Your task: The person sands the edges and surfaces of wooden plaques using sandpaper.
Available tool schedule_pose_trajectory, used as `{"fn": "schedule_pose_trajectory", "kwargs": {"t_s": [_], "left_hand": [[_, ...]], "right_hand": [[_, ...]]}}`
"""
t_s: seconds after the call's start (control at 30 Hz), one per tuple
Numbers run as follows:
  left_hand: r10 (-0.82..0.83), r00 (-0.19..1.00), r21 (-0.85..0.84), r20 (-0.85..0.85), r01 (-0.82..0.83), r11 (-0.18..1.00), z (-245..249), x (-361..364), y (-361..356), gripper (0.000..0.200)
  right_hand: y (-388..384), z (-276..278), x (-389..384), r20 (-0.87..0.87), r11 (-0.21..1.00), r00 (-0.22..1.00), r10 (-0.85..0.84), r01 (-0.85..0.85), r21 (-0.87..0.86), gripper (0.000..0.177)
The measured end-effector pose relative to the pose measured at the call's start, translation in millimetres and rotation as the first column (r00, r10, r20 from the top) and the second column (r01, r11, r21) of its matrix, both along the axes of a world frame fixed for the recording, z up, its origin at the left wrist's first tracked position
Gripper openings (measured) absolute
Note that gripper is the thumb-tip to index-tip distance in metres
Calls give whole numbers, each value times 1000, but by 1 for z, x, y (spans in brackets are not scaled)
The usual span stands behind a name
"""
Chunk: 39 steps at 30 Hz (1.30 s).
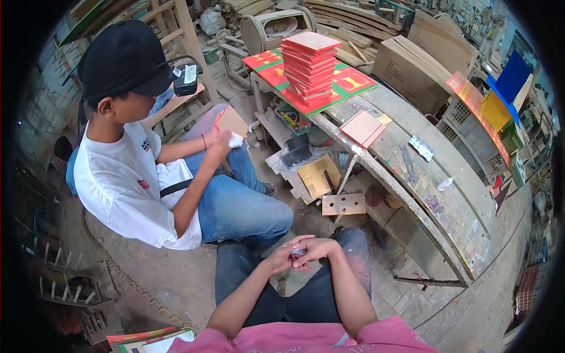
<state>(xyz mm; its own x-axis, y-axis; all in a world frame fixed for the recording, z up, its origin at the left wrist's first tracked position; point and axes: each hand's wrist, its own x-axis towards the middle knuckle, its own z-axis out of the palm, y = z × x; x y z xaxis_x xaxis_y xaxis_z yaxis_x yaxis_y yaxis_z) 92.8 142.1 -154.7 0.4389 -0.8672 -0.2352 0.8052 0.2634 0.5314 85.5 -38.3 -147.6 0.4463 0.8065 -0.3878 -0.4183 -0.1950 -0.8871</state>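
Note:
Both of my hands meet above my lap, between my knees. My left hand (282, 256) has its fingers curled against the other hand. My right hand (316, 249) is bent inward, its fingers overlapping those of the left. A small pale bluish-white bit (299, 252) shows between them, mostly covered by fingers, too small to name. To the left a seated person in a cap holds a red-edged square board (233, 122) in one hand and a crumpled white piece (236, 140) against it with the other.
A long worn workbench (435, 194) curves along the right, with a tall stack of red-edged boards (309, 70) at its far end. Another such board (362, 129) lies closer. Cardboard boxes (412, 73) stand behind. A plank with holes (344, 204) sits beyond my knees.

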Motion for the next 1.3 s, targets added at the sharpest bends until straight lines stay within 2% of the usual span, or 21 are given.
{"fn": "schedule_pose_trajectory", "kwargs": {"t_s": [0.03, 0.1, 0.13, 0.17, 0.23, 0.27, 0.3, 0.37, 0.43, 0.53, 0.6, 0.73, 0.83, 0.97, 1.3], "left_hand": [[-134, 978, 105, 160, 118, 987, 6, 6, 1, 77], [-140, 978, 95, 154, 126, 987, -2, 3, 3, 71], [-117, 984, 197, 131, 90, 976, -11, 1, 3, 63], [-95, 989, 299, 111, 58, 953, -22, 0, 1, 55], [-113, 979, 322, 169, 53, 945, -39, 0, -1, 51], [-101, 984, 360, 147, 42, 932, -42, 2, -2, 50], [-98, 987, 394, 125, 42, 918, -40, 2, -7, 50], [-112, 987, 432, 118, 51, 901, -42, 2, -4, 51], [-162, 983, 418, 87, 111, 902, -48, 6, -3, 53], [-170, 982, 400, 82, 124, 908, -59, 9, 1, 52], [-171, 981, 373, 87, 127, 919, -61, 10, 2, 51], [-176, 982, 375, 68, 138, 917, -59, 11, 1, 51], [-174, 982, 385, 78, 131, 914, -61, 12, -3, 52], [-181, 976, 443, 124, 109, 890, -42, 7, -6, 53], [-179, 979, 471, 96, 113, 875, -49, 10, -6, 55]], "right_hand": [[3, -7, 0, -2, 1000, 1000, 0, 0, -3, 27], [12, -8, -1, 230, 998, 973, 6, 8, -60, 27], [14, -7, 0, 348, 996, 937, 11, 21, -88, 29], [13, -7, 0, 352, 996, 936, 4, 30, -90, 29], [11, -9, -8, 176, 990, 976, -129, 117, 82, 37], [8, -5, -8, 145, 996, 986, -82, 75, 57, 36], [6, -9, -7, 256, 994, 966, -34, 59, -93, 32], [7, -18, -12, 190, 996, 977, -93, 91, 22, 30], [8, -12, -10, 124, 997, 992, -17, 25, -71, 29], [14, -20, -10, 148, 996, 987, -57, 66, -57, 27], [16, -33, -10, -31, 992, 994, -107, 109, 67, 24], [14, -36, -9, -56, 996, 995, -77, 79, 40, 28], [15, -40, -9, -85, 994, 992, -90, 94, 52, 27], [14, -34, -11, -176, 985, 975, -139, 154, 74, 26], [15, -32, -9, -173, 990, 976, -135, 141, 27, 25]]}}
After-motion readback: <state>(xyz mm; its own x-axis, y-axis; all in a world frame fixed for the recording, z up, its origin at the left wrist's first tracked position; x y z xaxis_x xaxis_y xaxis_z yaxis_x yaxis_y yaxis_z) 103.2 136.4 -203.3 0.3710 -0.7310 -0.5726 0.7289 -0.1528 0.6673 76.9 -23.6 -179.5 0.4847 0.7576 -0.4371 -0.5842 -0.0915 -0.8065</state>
